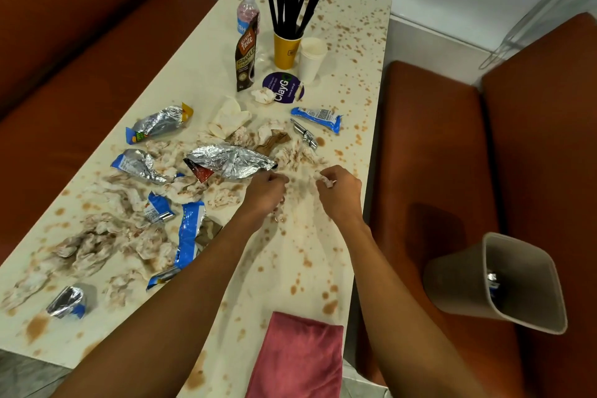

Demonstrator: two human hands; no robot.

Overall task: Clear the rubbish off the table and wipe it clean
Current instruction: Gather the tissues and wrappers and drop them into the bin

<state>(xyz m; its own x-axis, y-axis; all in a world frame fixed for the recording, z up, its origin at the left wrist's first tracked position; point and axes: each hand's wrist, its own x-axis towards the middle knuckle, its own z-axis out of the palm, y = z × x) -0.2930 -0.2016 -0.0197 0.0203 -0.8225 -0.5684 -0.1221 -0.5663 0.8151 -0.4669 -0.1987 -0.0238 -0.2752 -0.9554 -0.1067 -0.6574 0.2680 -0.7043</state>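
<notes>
Because the tissue scraps [97, 245] are wet and stained brown, they will likely tear or shed bits when lifted, and a piece carried across could drop on the orange seat [420, 139] instead of into the bin [517, 284], which lies tilted on that seat well to the right of the foil bag [231, 160] and nearer the person. A sweep of the forearm could also drag the wrappers left of the foil bag through the spills, and a reach beyond the foil bag might knock the yellow cup [286, 48] of black straws that stands upright there. The table [355, 42] is spotted brown all round the foil bag, so wiping comes late; the pink cloth [297, 355] lies unused at the near edge, well this side of the foil bag. The left hand [265, 192] sits just right of the foil bag's end, its fingers curled downward; pale tissue shows beneath it, but whether it is gripped I cannot tell. The right hand [340, 192], further right of the foil bag, has its fingers curled in and pinches a small white scrap [324, 180] between thumb and fingertips.
</notes>
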